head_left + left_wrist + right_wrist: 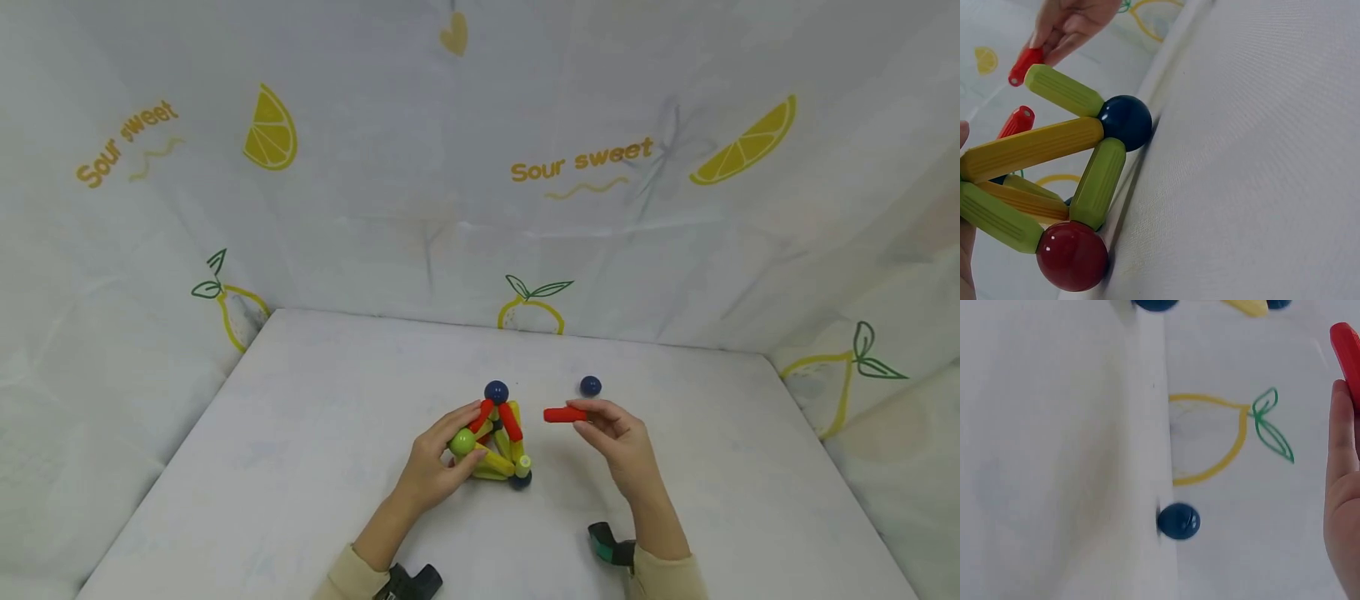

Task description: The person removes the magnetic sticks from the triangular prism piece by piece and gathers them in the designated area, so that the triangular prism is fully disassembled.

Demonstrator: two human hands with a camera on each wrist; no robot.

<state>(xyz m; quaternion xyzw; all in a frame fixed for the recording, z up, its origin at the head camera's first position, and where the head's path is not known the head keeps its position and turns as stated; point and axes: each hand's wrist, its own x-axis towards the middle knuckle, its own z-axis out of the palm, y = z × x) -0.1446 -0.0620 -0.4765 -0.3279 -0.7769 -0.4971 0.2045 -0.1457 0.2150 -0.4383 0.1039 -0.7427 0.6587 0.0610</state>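
A frame built of coloured rods and balls stands on the table, with a blue ball (497, 392) at its top and red, yellow and green rods below. My left hand (437, 457) grips its left side, thumb and fingers around a light green ball (462, 442). Low on the frame, a dark red ball (1072, 256) shows in the left wrist view, joined to a green rod (1099, 183). To the right of the frame, my right hand (621, 442) pinches a loose red rod (558, 415) between thumb and fingers, its free end pointing left toward the frame.
A loose dark blue ball (591, 386) lies on the white table (315, 400) just beyond my right hand. White cloth with lemon prints (531, 317) hangs behind and at both sides. Dark wrist devices (611, 546) sit near both sleeves.
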